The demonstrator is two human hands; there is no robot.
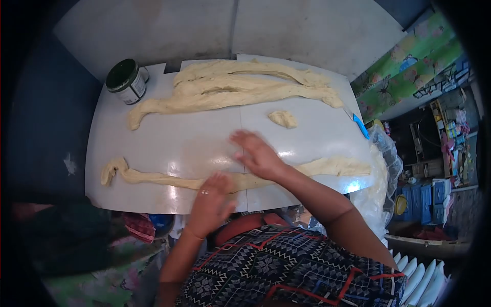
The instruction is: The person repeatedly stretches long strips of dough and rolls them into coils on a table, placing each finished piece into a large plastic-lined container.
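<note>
A long strip of pale dough [330,168] runs along the near side of the white tabletop, curled at its left end. My left hand [209,202], with a ring on one finger, lies with its fingers stretched out over the strip's middle and appears to touch it. Raised just beyond the strip is my right hand [260,154], smeared by motion, its fingers apart and nothing in it. A small dough piece [283,119] lies farther back. Behind it, a large mass of dough [255,93] stretches across the far side in thick folded lengths.
A dark green tub [127,82] stands at the back left of the tabletop [169,137]. At the right edge lies a blue-handled knife [361,126], close to the large dough's end. Clear plastic sheeting [386,163] hangs beyond that edge. A wall [307,30] bounds the back.
</note>
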